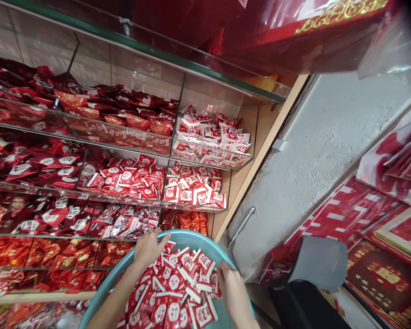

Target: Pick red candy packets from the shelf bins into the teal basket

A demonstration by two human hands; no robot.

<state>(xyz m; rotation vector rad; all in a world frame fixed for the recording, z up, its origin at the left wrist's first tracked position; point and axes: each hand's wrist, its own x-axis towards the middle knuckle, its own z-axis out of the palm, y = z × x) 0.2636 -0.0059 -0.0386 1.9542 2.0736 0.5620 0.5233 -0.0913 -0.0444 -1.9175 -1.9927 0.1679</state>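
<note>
A teal plastic basket (205, 244) with a perforated wall holds many small red-and-white wrapped packets (174, 281). At its far rim is my left hand (148, 249), its fingers over the edge and the thumb on the inner side, gripping the basket. My right hand (232, 285) is inside the basket on the right, against the packets there. Its fingers are curled, and what lies between them is hidden. A bit of the basket's bottom shows below the packets near this hand.
Glass-fronted shelves rise ahead, with compartments of dark red packets (123, 119), white-and-red packets (214, 137) and orange-red packets (195, 222). A wooden side panel (263, 137) borders a grey wall (311, 151). To the right are a grey chair back (320, 262) and red boxes (385, 278).
</note>
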